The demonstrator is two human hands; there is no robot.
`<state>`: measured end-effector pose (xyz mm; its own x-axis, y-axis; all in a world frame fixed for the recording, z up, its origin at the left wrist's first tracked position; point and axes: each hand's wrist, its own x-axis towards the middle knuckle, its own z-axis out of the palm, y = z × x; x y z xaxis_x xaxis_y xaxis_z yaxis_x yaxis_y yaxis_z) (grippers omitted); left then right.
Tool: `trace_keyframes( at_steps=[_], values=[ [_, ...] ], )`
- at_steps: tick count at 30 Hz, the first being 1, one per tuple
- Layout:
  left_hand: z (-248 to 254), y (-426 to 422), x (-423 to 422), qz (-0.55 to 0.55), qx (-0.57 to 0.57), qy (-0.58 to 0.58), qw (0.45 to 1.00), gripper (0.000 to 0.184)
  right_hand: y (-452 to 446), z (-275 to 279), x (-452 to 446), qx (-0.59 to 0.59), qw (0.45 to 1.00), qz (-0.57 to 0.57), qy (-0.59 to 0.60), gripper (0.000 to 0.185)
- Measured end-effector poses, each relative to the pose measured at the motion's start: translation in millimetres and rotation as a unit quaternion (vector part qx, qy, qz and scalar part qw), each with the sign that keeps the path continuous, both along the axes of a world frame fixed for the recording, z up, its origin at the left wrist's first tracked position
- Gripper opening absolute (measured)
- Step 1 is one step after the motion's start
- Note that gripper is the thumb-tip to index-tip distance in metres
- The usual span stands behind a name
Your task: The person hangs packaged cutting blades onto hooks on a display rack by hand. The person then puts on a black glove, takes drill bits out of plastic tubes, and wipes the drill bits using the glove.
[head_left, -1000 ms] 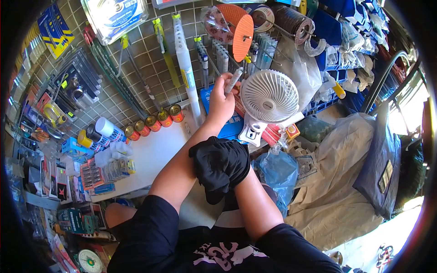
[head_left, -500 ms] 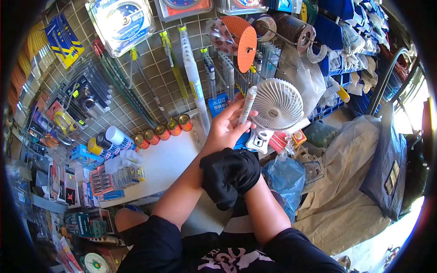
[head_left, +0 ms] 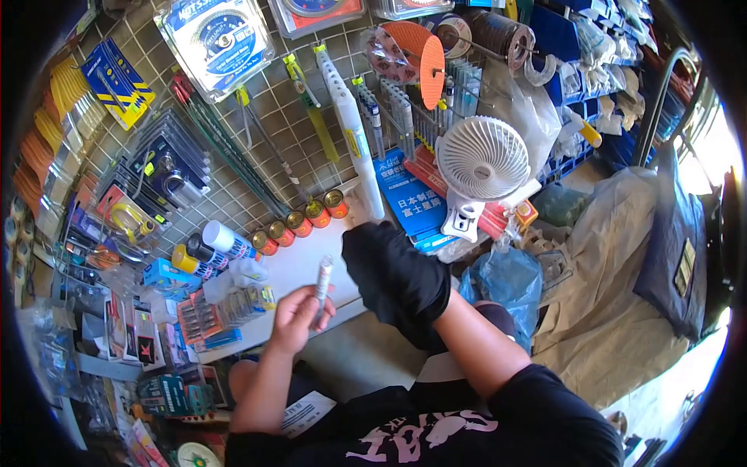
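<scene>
Basically, a grey wire-grid wall rack [head_left: 280, 113], full of hanging packs, backs a white flat tabletop [head_left: 303, 261]. Nr its right end stands a white plastic fan w/ round grille [head_left: 482, 159], face turned up to the person, prob. for airflow. Right hand [head_left: 401, 276] is up nr the tabletop, bundled in dull black fabric [head_left: 373, 253]. A row of small red metal cans [head_left: 299, 223] lines the back edge, prob. to save room. Left hand [head_left: 294, 317], bare, has thumb & fingers pinching a slim white printed tube [head_left: 324, 282], held nr upright w/ top end exposed, maybe for a clear look.

Hidden: right fingers are under the fabric, so can't tell their state, nor if it's a glove or rag. Tube's lower part is partly covered; print's too small to read. Outer stock's cut off by the dark lens rim.
</scene>
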<state>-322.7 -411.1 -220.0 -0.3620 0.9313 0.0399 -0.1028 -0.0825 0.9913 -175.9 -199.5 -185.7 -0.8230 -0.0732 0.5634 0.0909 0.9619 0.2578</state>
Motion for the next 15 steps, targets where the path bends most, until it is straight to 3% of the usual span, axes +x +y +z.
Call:
trace_keyframes(
  at_steps=[1,2,3,6,7,9,10,12,15],
  values=[
    [-5.0,-5.2,3.1,-0.001,-0.011,-0.012,1.0,0.037,-12.3,10.5,-3.0,0.092,0.993,-0.03,-0.061,0.031],
    [-11.2,-8.9,4.9,-0.003,-0.02,-0.024,1.0,0.037,-19.3,0.8,-11.0,-0.264,0.953,0.146,0.001,0.037],
    [-20.6,-12.2,4.0,-0.014,-0.019,-0.032,0.999,0.032,-30.8,-22.1,-17.1,-0.476,0.845,0.243,-0.008,0.027],
    [-25.8,-18.6,9.0,-0.041,-0.016,-0.079,0.996,0.028,-48.6,-52.5,-26.2,-0.633,0.712,0.305,0.018,0.022],
    [-25.5,-19.6,9.1,-0.046,-0.025,-0.087,0.995,0.028,-46.3,-56.9,-24.8,-0.641,0.71,0.289,0.007,0.02],
    [-22.6,-21.1,5.4,-0.056,-0.043,-0.096,0.993,0.027,-40.2,-57.2,-33.4,-0.424,0.875,0.218,0.082,0.019],
    [-24.2,-22.6,2.4,-0.063,-0.07,-0.067,0.993,0.027,-39.8,-50.8,-26.2,-0.444,0.875,0.186,0.05,0.036],
    [-30.5,-25.2,-1.7,-0.075,-0.123,-0.011,0.99,0.028,-38.7,-40.0,-26.1,-0.54,0.827,0.137,0.071,0.048],
    [-32.7,-27.4,-1.8,-0.064,-0.148,-0.028,0.986,0.027,-34.1,-28.0,-29.1,-0.457,0.875,0.126,0.1,0.047]
  ],
)
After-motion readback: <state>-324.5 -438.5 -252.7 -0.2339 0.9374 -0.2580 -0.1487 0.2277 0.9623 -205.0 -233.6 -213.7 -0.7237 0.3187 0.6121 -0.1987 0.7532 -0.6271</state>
